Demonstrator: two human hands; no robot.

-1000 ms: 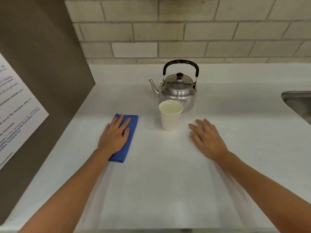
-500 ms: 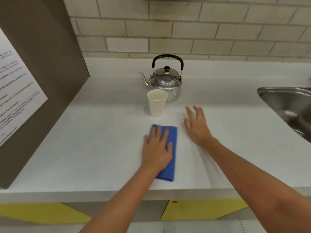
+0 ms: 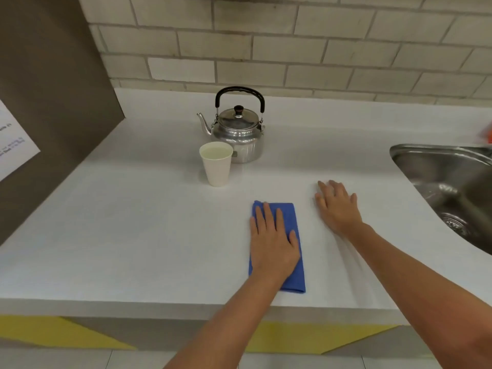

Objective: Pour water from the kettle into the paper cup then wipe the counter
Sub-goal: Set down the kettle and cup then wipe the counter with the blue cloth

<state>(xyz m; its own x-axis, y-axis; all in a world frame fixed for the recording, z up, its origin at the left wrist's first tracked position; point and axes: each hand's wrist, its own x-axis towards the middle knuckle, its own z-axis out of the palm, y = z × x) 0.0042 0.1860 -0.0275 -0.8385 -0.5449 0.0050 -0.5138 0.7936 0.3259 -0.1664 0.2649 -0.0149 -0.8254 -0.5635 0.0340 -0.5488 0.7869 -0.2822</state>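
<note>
A steel kettle [image 3: 239,131] with a black handle stands at the back of the white counter [image 3: 133,222], its spout pointing left. A white paper cup [image 3: 217,169] holding water stands upright just in front of it, touching or nearly touching it. A folded blue cloth [image 3: 296,217] lies near the counter's front edge, to the right of the cup. My left hand [image 3: 273,246] lies flat on the cloth, fingers spread, pressing it down. My right hand [image 3: 338,209] rests palm down on the bare counter beside the cloth and holds nothing.
A steel sink [image 3: 452,177] is set into the counter at the right, with something orange [image 3: 488,134] behind it. A brown side panel [image 3: 53,89] with a paper notice [image 3: 13,145] walls off the left. A tiled wall runs along the back.
My left hand has slid the blue cloth from left of the cup to its front right. My right hand has shifted right. The view has pulled back, showing the counter's front edge.
</note>
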